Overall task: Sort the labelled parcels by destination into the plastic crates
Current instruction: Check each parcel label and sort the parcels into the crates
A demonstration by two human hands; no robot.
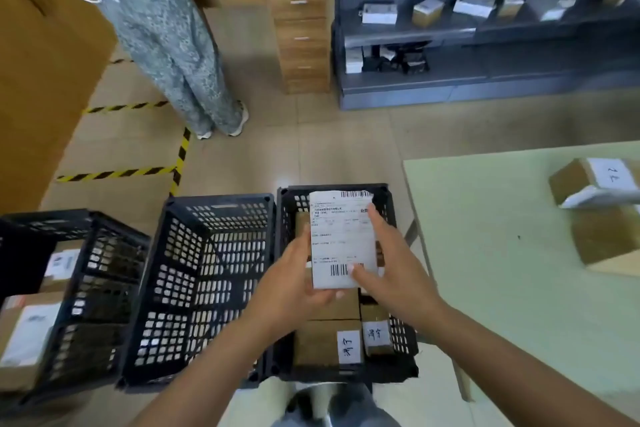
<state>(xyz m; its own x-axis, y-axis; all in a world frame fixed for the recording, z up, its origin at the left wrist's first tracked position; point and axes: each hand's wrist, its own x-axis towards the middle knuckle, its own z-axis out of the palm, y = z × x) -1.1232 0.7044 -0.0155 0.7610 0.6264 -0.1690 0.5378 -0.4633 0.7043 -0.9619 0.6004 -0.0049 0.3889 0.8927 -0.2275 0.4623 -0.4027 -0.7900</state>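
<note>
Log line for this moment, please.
holding: both hands, left hand, right hand, grip labelled parcel | position: over right crate | middle crate: empty

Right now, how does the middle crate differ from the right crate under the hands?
The middle crate shows only its bare perforated walls and floor; the right crate holds several brown parcels with white labels. Both hands hold a labelled parcel above the right crate, none above the middle crate. Both crates are black perforated plastic and stand side by side.
</note>
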